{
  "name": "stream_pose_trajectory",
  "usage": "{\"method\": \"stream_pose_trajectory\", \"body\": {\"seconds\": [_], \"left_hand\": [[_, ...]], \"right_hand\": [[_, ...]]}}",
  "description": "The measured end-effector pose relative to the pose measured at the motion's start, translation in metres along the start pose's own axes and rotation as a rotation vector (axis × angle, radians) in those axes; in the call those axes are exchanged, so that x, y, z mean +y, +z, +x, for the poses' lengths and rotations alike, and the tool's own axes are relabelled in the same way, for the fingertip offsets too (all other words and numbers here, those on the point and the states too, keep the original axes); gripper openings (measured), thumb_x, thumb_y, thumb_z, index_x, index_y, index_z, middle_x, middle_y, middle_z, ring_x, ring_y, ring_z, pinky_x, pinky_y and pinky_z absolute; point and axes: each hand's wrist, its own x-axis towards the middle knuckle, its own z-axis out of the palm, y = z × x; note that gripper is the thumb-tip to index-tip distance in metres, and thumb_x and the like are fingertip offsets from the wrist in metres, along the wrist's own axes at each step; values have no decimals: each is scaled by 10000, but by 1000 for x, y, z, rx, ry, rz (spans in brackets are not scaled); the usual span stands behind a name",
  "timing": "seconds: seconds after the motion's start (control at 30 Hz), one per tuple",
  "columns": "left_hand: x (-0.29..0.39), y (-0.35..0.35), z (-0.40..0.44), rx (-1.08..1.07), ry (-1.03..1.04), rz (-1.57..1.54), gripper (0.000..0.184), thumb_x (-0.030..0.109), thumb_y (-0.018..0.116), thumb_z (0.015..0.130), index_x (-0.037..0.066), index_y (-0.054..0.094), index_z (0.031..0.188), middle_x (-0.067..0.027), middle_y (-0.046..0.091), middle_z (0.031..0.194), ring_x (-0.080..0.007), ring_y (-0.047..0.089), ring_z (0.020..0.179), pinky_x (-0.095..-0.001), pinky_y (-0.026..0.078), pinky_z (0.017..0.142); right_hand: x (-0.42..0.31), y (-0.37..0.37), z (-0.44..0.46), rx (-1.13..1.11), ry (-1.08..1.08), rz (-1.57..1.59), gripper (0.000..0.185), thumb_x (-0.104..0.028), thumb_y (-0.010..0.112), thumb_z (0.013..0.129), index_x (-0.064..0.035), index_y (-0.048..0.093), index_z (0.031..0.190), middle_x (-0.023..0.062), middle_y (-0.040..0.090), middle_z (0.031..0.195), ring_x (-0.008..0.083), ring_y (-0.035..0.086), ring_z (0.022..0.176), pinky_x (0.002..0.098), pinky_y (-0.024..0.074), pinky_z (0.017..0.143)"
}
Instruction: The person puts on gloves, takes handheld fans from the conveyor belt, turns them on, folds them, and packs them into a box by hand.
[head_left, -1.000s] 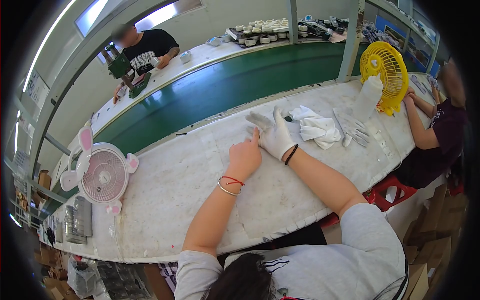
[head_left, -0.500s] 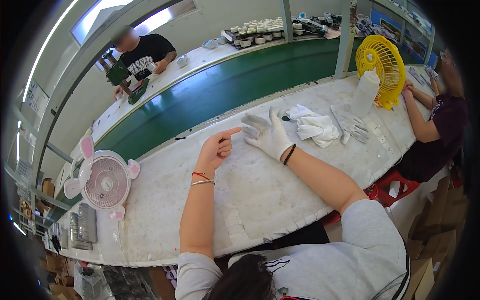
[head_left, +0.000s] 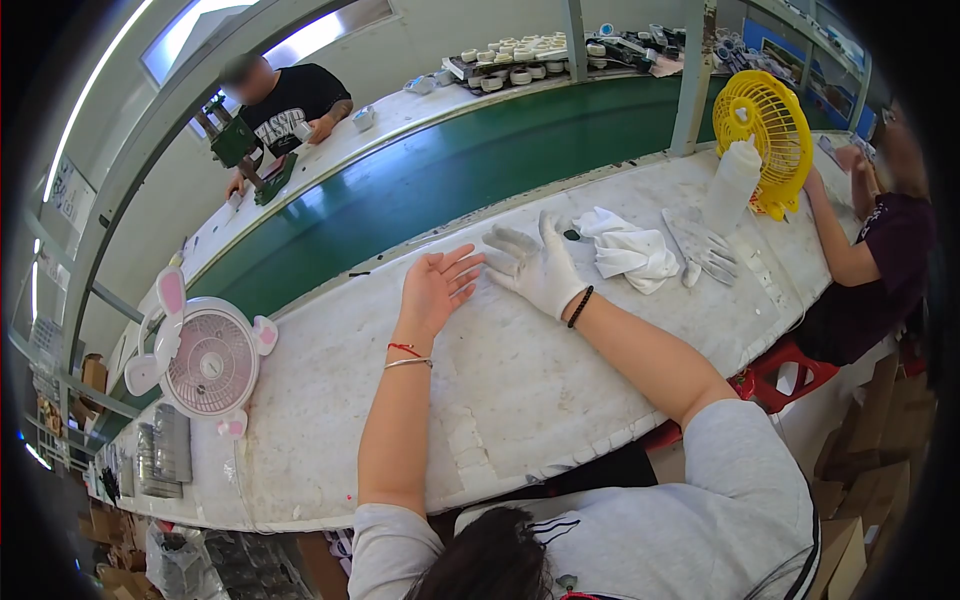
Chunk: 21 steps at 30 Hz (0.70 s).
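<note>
I see the bare left hand (head_left: 432, 292) open, holding nothing, beside the spread, empty right hand (head_left: 540, 272), which wears a grey-smudged white fabric glove (head_left: 552, 286) over the scuffed white tabletop (head_left: 340, 400), near a crumpled white cloth (head_left: 632, 252)

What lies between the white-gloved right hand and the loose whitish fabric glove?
A crumpled white cloth and a small dark piece, seen in the head view.

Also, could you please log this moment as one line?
left hand: bare, open | right hand: white-gloved, open | fingertips: close together | on table: white cloth, loose glove, bottle, yellow fan
</note>
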Motion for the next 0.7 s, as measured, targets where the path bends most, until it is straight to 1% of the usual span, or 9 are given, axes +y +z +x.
{"method": "stream_pose_trajectory", "body": {"seconds": [0.03,0.1,0.2,0.3,0.33,0.4,0.5,0.63,0.7], "left_hand": [[1,-1,0,-20,-7,-4,526,301,319,900,-2,536,1270,-121,619,1182,-138,548,815,-274,462,742],[0,-5,3,-45,-18,10,527,297,313,899,-9,540,1265,-114,644,1102,-134,539,779,-267,461,710],[-2,-13,8,-114,-36,9,533,292,307,900,-20,534,1267,-111,667,992,-130,524,723,-257,457,666],[-2,-16,9,-174,-50,0,535,286,301,902,-29,529,1270,-108,672,916,-128,506,671,-250,451,631],[-1,-16,9,-190,-55,-2,536,284,299,902,-32,527,1270,-107,672,896,-127,499,655,-248,448,620],[-1,-15,8,-195,-57,-6,539,287,294,903,-32,527,1270,-117,673,916,-128,508,659,-245,450,625],[-1,-11,8,-173,-48,19,547,300,280,906,-23,528,1272,-137,674,967,-131,533,684,-239,454,634],[-2,-5,5,-143,-16,122,560,319,260,910,-3,513,1291,-165,664,1056,-137,577,755,-238,463,659],[-4,-3,5,-145,14,202,553,328,259,913,0,495,1289,-175,660,1069,-147,592,806,-250,469,684]], "right_hand": [[0,0,0,5,-3,-4,892,-741,405,834,-31,363,1372,125,383,1417,331,333,1318,436,272,1098],[0,2,-1,16,-7,-12,899,-739,406,835,-24,349,1376,130,375,1421,338,339,1313,434,282,1097],[0,5,-3,39,-18,30,849,-690,444,855,-12,368,1360,151,432,1378,336,413,1265,419,336,1071],[-1,6,-3,48,-9,27,850,-687,443,858,-9,362,1364,154,429,1380,332,423,1261,412,346,1065],[-1,6,-4,38,-8,15,869,-701,430,853,-11,347,1375,149,410,1394,334,408,1270,414,337,1069],[-1,6,-4,18,-7,-9,906,-728,404,845,-16,317,1398,141,371,1424,338,379,1289,418,319,1079],[-2,7,-5,22,-5,-23,907,-731,393,847,-17,314,1402,137,372,1426,331,384,1286,420,326,1071],[-2,8,-6,15,-20,-58,904,-728,375,856,-17,306,1410,131,381,1423,297,394,1286,411,328,1066],[-1,5,-3,15,-19,-55,890,-718,364,868,-20,298,1417,130,376,1432,275,393,1293,407,325,1065]]}}
